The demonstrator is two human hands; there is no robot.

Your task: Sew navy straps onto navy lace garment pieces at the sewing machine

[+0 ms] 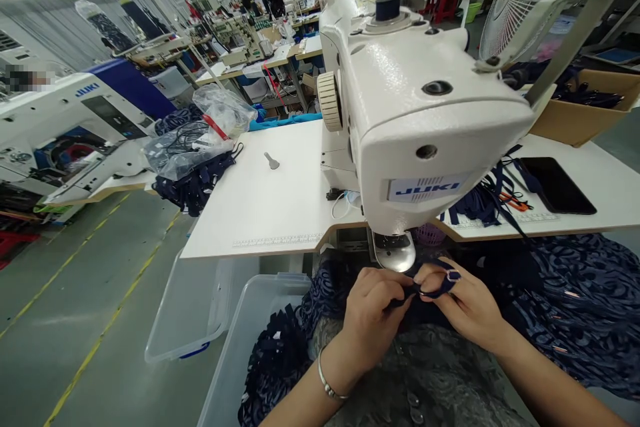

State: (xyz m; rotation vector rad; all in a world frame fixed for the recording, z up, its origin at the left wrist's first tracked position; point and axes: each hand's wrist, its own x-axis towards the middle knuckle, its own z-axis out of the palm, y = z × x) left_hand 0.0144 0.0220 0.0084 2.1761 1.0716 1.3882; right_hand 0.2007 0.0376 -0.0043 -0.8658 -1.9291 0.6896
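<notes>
Just below the front of a white sewing machine (435, 100), both my hands meet over a narrow navy strap (440, 290) with a small metal slider. My left hand (373, 310), with a bracelet at the wrist, pinches the strap's end. On its other side my right hand (463, 303) grips the strap near the slider, where it bends into a loop. The machine's rounded metal plate (395, 255) lies right behind my fingertips. Patterned navy fabric (585, 307) hangs at the right and more is bunched at the left. My fingers hide part of the strap.
On the white table (285, 200) lies a small grey tool (271, 161). A black phone (557, 185), orange-handled snips (515, 201) and a pile of navy straps (475, 205) are at the right. A clear plastic bin (250, 320) stands below, left. Behind the phone is a cardboard box (590, 110).
</notes>
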